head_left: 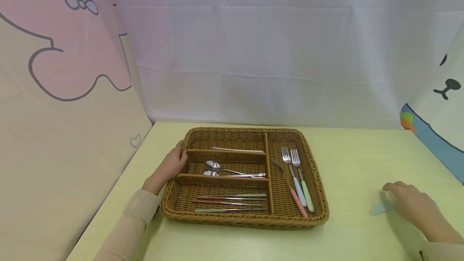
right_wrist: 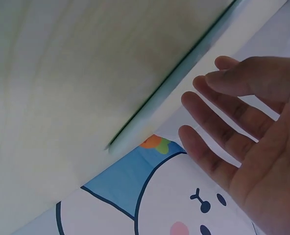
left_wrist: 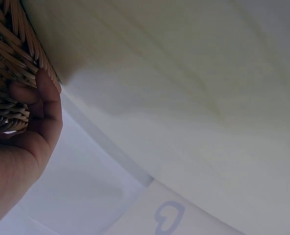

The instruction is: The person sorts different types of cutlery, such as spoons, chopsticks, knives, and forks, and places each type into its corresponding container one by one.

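A brown wicker basket (head_left: pixel 246 222) with compartments sits mid-table. My left hand (head_left: pixel 173 163) grips its left side, fingers curled at the woven wall (left_wrist: pixel 25 49) in the left wrist view. Three forks (head_left: pixel 298 191) with pink, blue and green handles lie in the right compartment. The middle left one holds spoons (head_left: pixel 213 166), and the front left one slim sticks (head_left: pixel 232 201) in brown, green and metal. At the table's right, my right hand (head_left: pixel 415 204) hovers, fingers loosely spread, by a pale blue-green flat piece (head_left: pixel 379 208) with a rounded end; the hand overlaps the rest of it.
The basket's back left compartment holds a thin pale utensil (head_left: pixel 237 150). The light yellow table (head_left: pixel 355 152) meets a white cloth (head_left: pixel 272 51) at the back. Printed cloths with cartoon figures hang at the left (head_left: pixel 72 140) and right (head_left: pixel 446 116).
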Motion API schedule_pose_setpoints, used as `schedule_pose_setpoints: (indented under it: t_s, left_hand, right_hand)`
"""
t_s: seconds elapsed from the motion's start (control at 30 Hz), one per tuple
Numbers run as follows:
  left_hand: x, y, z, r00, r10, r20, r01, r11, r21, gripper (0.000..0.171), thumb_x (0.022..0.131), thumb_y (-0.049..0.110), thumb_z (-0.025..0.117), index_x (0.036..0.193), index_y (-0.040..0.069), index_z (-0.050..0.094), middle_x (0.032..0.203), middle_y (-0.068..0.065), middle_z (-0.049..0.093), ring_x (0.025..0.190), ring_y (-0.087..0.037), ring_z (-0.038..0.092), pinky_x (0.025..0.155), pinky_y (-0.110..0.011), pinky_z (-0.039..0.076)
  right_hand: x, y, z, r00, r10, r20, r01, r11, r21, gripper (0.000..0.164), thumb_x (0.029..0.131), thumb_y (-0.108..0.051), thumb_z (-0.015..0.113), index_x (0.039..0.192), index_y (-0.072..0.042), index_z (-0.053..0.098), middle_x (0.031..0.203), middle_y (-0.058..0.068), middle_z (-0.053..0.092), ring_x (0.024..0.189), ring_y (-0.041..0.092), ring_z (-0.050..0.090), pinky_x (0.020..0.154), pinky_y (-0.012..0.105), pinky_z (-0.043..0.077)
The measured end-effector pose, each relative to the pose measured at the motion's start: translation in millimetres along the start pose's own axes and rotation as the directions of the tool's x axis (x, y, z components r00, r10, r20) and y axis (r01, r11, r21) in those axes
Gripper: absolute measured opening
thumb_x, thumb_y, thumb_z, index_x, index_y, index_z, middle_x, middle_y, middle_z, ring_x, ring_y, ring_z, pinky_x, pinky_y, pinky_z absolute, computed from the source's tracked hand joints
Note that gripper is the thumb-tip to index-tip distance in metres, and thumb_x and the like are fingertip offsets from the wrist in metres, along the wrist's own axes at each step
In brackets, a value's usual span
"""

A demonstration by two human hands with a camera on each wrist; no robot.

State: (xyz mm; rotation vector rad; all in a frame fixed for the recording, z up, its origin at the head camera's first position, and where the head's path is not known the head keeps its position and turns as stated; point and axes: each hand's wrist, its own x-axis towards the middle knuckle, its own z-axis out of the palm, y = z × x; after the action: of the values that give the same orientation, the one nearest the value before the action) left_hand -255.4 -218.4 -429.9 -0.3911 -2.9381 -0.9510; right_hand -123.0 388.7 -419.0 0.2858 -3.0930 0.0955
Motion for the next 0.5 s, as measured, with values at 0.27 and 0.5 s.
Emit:
schedule_pose_setpoints:
  t_s: [0.27, 0.5]
  left_hand:
    - [0.3, 0.0, 0.9, 1.000, -0.002, 0.006, 0.002, 1.000, -0.004, 0.056, 0.098, 0.019, 0.030, 0.142, -0.008, 0.010, 0.140, -0.034, 0.030, 0.121, -0.044, 0.038, 0.096, -0.060, 0.038]
    - [0.6, -0.2, 0.4, 1.000, -0.017, 0.010, 0.017, 1.000, -0.001, 0.057, 0.098, 0.021, 0.029, 0.142, -0.007, 0.008, 0.141, -0.034, 0.029, 0.122, -0.045, 0.036, 0.097, -0.060, 0.037]
  right_hand:
    - [-8.9, 8.7, 6.8, 1.000, 0.013, 0.017, -0.012, 0.999, -0.051, 0.037, 0.059, 0.009, 0.070, 0.094, 0.007, 0.059, 0.088, 0.031, 0.059, 0.070, 0.045, 0.056, 0.048, 0.050, 0.052]
    - [-9.5, 7.6, 7.4, 1.000, 0.010, 0.013, -0.009, 0.998, -0.069, 0.033, 0.058, 0.008, 0.073, 0.087, 0.007, 0.059, 0.079, 0.024, 0.059, 0.064, 0.039, 0.057, 0.048, 0.048, 0.052]
